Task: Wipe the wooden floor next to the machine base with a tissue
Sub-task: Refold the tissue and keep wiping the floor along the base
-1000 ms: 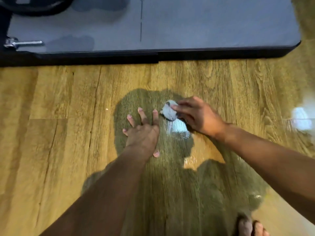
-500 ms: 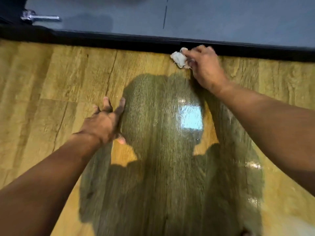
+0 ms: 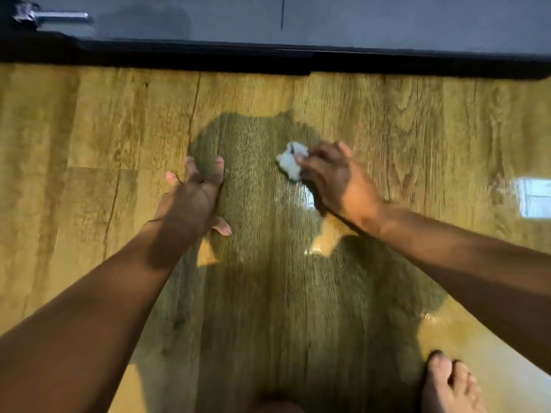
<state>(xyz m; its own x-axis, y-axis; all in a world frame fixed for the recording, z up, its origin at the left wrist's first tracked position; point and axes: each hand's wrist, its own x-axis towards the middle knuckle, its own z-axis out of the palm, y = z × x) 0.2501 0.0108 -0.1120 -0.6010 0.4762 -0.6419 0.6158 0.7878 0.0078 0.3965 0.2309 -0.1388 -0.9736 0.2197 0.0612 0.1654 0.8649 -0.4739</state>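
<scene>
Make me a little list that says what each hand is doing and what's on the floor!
left hand: flat on the floor, fingers spread, holding nothing
right hand: pinching a crumpled tissue against the floor
wooden floor: shiny, with a bright window reflection on the right
machine base: dark edge along the top, apart from the tissue
metal lever: top left, on the machine
bare foot: bottom right corner

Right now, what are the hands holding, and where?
The right hand pinches a crumpled tissue by its near edge. The left hand holds nothing.
</scene>
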